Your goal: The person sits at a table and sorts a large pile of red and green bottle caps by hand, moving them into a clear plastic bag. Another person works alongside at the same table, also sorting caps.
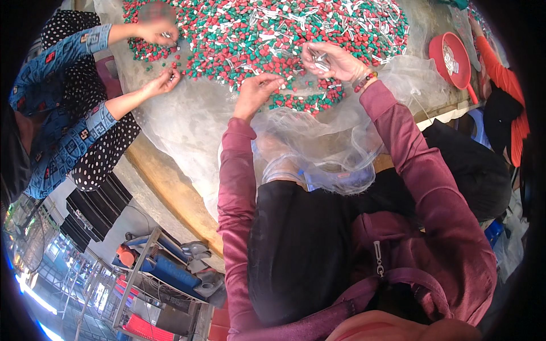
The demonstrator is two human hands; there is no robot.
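Observation:
A wide heap of small red, green and white pieces (239,51) with thin white strips among them lies spread before me. My right hand (335,62), a beaded bracelet at its wrist, is turned palm up over the near part of the heap. Its fingers curl around several white strips (322,60). To its left, my left hand (259,94) is at the heap's near edge with thumb and fingers pinched together. Whatever is between those fingertips is too small to make out. A smaller cluster of red and green pieces (304,102) lies between my hands, nearer to me.
Translucent sheeting (187,142) lies under the heap and bunches over my lap. At left, a co-worker's two hands (162,85) work at the heap's edge. A red handled basin (449,57) holding white strips stands at right, near another person's orange sleeve (495,65).

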